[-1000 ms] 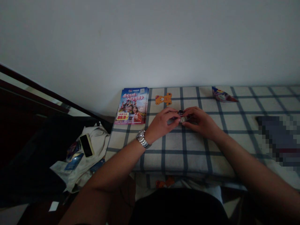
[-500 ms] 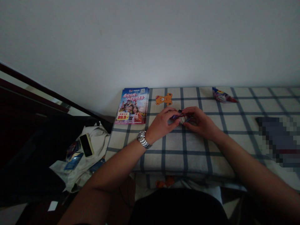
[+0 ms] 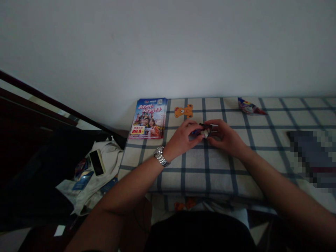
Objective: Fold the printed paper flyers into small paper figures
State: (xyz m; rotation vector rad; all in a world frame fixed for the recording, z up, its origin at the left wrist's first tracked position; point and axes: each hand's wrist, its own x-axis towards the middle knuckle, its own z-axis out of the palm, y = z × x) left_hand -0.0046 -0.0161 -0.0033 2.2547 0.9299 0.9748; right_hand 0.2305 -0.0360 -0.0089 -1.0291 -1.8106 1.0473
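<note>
Between my hands is a small piece of folded printed paper [image 3: 205,133], dark and purple with a pale inner side showing. My left hand [image 3: 187,134], with a metal watch on its wrist, pinches the paper's left part between thumb and fingers. From the other side, my right hand [image 3: 223,136] has its fingertips and thumb closed at the paper's right edge. Fingers cover much of the paper, so its full shape is hidden. To the left lies a stack of colourful flyers [image 3: 149,119]. A pointed folded paper piece [image 3: 250,107] rests at the back right.
A checked cloth [image 3: 194,171] with a printed bear [image 3: 183,111] covers the table against a pale wall [image 3: 168,49]. At the right sits a dark blurred-out object [image 3: 313,157]. Lower left, a phone [image 3: 97,162] lies on a whitish bag [image 3: 110,154].
The paper between my hands has turned slightly, showing more of its pale side. My right fingers have shifted a little at its edge; the flyers and pointed piece stay put.
</note>
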